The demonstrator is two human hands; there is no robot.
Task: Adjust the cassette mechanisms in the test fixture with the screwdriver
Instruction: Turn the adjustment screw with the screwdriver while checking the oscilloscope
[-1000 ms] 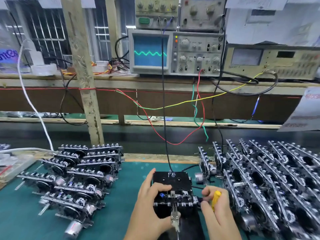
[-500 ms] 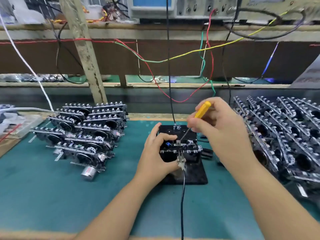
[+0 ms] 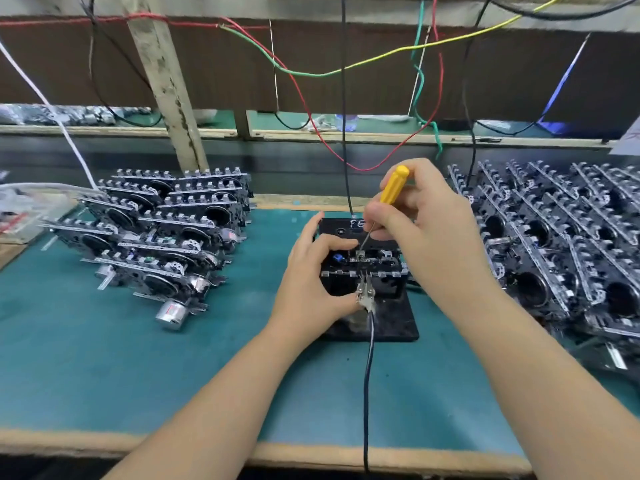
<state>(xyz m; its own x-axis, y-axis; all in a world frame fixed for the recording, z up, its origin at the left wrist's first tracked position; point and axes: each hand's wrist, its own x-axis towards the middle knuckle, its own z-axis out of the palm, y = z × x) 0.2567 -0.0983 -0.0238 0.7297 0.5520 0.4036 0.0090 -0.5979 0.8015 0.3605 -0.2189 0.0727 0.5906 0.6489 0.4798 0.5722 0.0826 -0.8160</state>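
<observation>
A black test fixture (image 3: 391, 320) sits on the green mat at centre, marked "FE" at its far edge. A cassette mechanism (image 3: 377, 263) is seated in it. My left hand (image 3: 308, 282) grips the mechanism's left side, thumb near a metal crocodile clip (image 3: 365, 294) with a black lead. My right hand (image 3: 426, 223) pinches a yellow-handled screwdriver (image 3: 393, 185), its thin shaft slanting down-left with the tip on the mechanism's top.
A stack of cassette mechanisms (image 3: 166, 230) lies left of the fixture, a small motor (image 3: 171, 313) sticking out at its front. Rows of mechanisms (image 3: 571, 244) stand on edge at right. Coloured wires (image 3: 311, 72) hang behind. A wooden post (image 3: 166, 81) rises at back left.
My right hand lifted from beside the fixture and brought the screwdriver tip down onto the mechanism. The camera tilted down, losing the oscilloscope. My left hand kept its grip.
</observation>
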